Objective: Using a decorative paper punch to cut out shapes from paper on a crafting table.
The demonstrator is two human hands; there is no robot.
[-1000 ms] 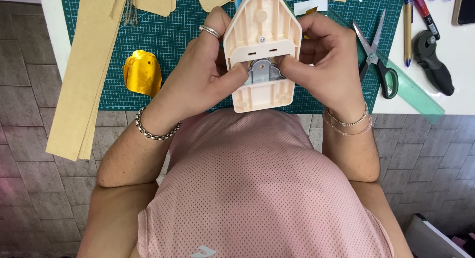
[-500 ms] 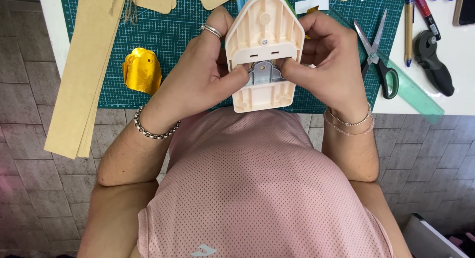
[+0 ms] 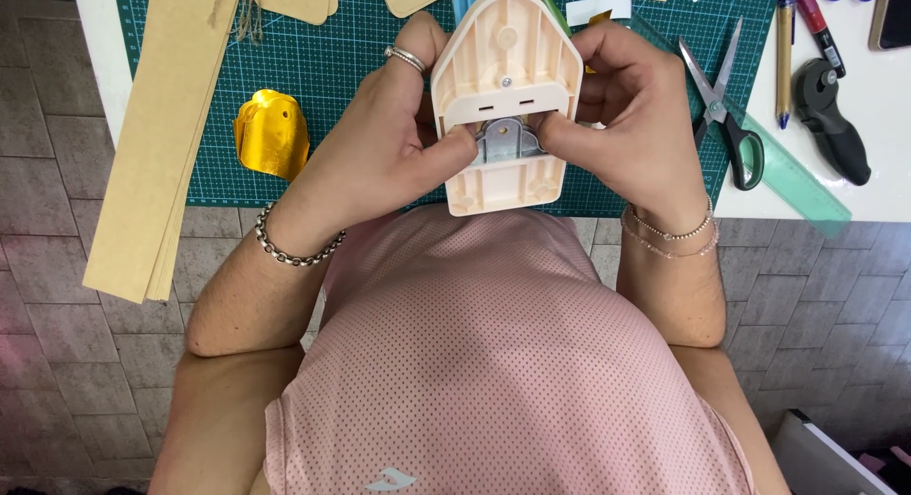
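A cream plastic paper punch (image 3: 506, 87) is held underside up over the near edge of the green cutting mat (image 3: 351, 68), its pointed end away from the person. The left hand (image 3: 380, 134) grasps the punch's left side, thumb tip pressed at the edge of the grey metal die (image 3: 505, 142) in the punch's opening. The right hand (image 3: 626, 115) grasps the punch's right side, its thumb meeting the die from the other side. Both hands are closed firmly around the punch.

Left of the punch, a gold foil tag shape (image 3: 271, 134) lies on the mat. Further left of the punch, a stack of long kraft paper strips (image 3: 161, 144) hangs over the mat's near edge. Right of the punch lie green-handled scissors (image 3: 726, 115) on a clear green ruler (image 3: 797, 177), then a pen (image 3: 782, 54) and a black-handled cutter (image 3: 830, 120) on the white table (image 3: 883, 186). Beyond the punch, kraft tags (image 3: 299, 1) sit at the mat's far side.
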